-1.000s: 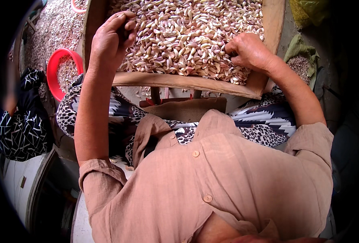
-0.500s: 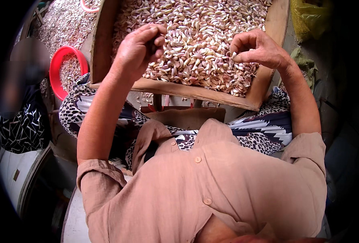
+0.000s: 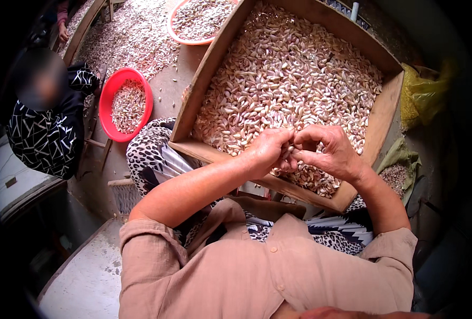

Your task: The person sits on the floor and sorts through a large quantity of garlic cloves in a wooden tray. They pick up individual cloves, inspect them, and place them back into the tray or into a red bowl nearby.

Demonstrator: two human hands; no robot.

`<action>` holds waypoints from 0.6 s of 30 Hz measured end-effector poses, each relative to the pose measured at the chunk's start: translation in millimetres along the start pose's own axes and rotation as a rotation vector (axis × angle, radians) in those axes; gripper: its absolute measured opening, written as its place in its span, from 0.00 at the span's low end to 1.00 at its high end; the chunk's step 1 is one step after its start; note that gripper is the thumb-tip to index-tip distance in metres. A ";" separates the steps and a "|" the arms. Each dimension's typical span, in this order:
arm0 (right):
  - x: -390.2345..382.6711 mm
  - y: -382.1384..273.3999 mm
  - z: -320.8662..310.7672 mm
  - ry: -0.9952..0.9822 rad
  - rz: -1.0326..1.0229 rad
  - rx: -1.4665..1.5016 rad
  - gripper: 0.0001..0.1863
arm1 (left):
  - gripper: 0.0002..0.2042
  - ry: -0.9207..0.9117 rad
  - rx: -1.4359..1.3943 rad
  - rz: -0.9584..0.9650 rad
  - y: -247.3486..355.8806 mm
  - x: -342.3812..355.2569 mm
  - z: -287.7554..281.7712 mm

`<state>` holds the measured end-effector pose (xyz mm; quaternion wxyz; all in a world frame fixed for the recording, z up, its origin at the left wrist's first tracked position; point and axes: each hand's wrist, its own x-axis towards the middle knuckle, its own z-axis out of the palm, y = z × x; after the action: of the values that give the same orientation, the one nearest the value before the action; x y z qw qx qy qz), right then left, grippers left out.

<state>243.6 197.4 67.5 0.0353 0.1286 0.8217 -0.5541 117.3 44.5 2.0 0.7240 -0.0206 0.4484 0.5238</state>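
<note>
A wooden tray [image 3: 214,152] in front of me holds a thick layer of pinkish-white garlic cloves [image 3: 294,74]. Over its near edge my two hands meet, fingertip to fingertip. My left hand [image 3: 270,151] is closed, its fingers curled around a garlic clove [image 3: 288,150] that shows only in part. My right hand [image 3: 332,151] pinches at the same clove, thumb and forefinger bent together. My fingers cover most of what they hold, so I cannot tell whether more cloves are in the left palm.
A red basin [image 3: 105,117] with cloves stands on the floor to the left, and an orange-rimmed basin [image 3: 181,38] behind it. Many cloves cover the floor [image 3: 135,37]. A co-worker in a black patterned top [image 3: 47,133] sits at left. Yellow sacking [image 3: 427,98] lies right of the tray.
My hands were apart over the cloves and have come together near the tray's front edge. The view has shifted, showing more of the tray and the floor at left.
</note>
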 end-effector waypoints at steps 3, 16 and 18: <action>4.5 13.7 1.2 0.142 0.003 -0.021 0.05 | 0.16 0.005 -0.005 0.022 9.5 1.2 -2.0; 21.0 63.1 -19.6 0.357 -0.018 -0.303 0.05 | 0.16 0.069 0.090 0.074 22.3 -1.3 -7.8; 29.3 63.1 -23.4 0.384 0.032 -0.279 0.05 | 0.17 0.081 0.148 0.085 31.1 -4.7 -2.9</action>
<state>233.2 246.2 13.7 -0.0954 0.2387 0.8798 -0.3998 91.2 53.6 17.1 0.6819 0.0309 0.5150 0.5184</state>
